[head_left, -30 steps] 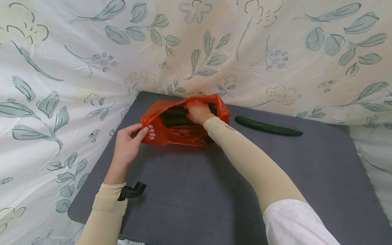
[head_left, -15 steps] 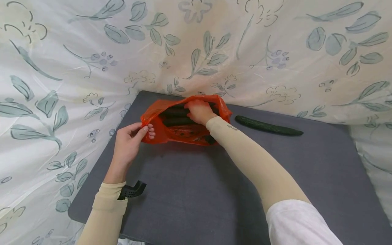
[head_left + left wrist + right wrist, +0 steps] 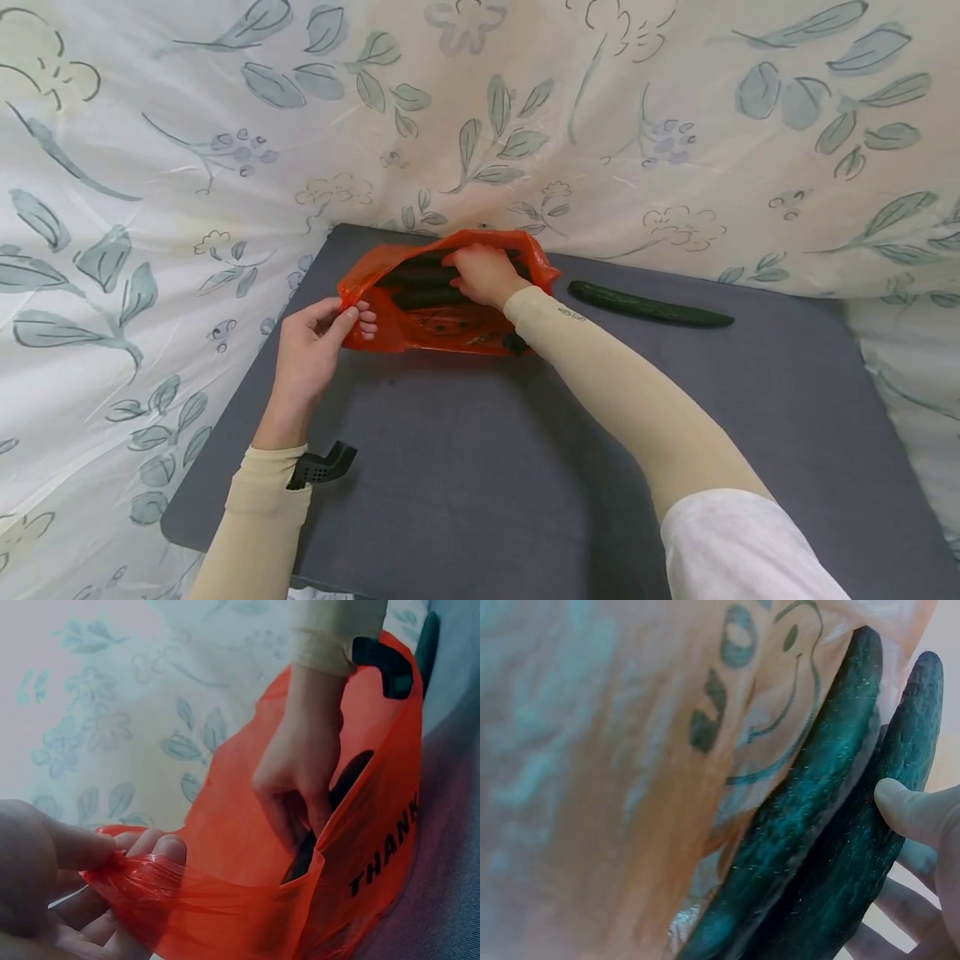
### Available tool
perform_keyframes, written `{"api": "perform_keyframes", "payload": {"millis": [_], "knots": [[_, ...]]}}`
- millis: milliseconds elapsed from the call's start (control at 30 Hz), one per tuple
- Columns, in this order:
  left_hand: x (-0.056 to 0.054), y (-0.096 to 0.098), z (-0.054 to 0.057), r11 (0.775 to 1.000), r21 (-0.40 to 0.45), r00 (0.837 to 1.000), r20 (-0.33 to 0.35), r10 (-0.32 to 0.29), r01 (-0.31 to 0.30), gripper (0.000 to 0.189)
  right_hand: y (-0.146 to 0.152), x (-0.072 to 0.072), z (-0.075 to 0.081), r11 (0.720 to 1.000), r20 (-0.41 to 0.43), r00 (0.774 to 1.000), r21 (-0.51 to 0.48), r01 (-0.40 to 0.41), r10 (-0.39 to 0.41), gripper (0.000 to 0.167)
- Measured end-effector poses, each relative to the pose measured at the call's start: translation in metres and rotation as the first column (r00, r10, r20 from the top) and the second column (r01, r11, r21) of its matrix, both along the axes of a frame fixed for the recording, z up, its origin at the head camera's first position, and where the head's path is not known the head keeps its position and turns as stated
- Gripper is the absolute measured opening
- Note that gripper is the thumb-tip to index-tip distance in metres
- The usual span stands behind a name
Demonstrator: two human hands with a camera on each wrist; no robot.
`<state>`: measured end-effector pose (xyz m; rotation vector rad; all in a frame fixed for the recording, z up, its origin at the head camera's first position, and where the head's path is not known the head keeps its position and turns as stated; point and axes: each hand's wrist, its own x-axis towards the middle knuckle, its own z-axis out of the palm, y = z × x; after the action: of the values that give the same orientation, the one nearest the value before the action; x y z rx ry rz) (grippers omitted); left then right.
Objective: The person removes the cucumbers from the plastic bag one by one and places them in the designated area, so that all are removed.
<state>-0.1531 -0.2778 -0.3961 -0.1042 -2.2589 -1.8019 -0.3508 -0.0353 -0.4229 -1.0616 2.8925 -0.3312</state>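
Observation:
A red plastic bag (image 3: 438, 342) lies on the table with its mouth held wide. My left hand (image 3: 307, 346) pinches the left corner of the bag's rim between thumb and fingers. Inside the bag, my right hand (image 3: 487, 275) grips a dark green cucumber (image 3: 911, 720), thumb on the near side and fingers round the far side. Another cucumber (image 3: 802, 787) lies alongside it against the bag's printed wall. From the head view, several cucumbers (image 3: 423, 297) show lengthwise in the bag, partly hidden by my right hand.
One more cucumber (image 3: 651, 307) rests on the grey table (image 3: 465, 467) to the right of the bag. A floral curtain (image 3: 420, 100) hangs close behind the table and along its left side. Black wrist mounts (image 3: 324, 467) sit on the sleeves.
The head view has shifted slightly. Both hands keep their places, left on the bag's rim and right inside the bag, with hardly any movement.

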Motion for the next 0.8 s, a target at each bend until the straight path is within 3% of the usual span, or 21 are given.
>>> {"api": "perform_keyframes", "payload": {"millis": [200,800], "knots": [[0.001,-0.001,0.003,1.0,-0.008,1.0,0.013,0.016,-0.016,0.03,0.0,0.008,0.006,0.999,-0.047,0.998,-0.029,-0.035,0.034,0.03],[0.003,-0.004,0.003,1.0,0.015,0.999,0.033,0.01,-0.011,0.032,0.007,0.031,0.021,0.997,-0.035,0.998,-0.055,-0.055,0.053,0.032]]}}
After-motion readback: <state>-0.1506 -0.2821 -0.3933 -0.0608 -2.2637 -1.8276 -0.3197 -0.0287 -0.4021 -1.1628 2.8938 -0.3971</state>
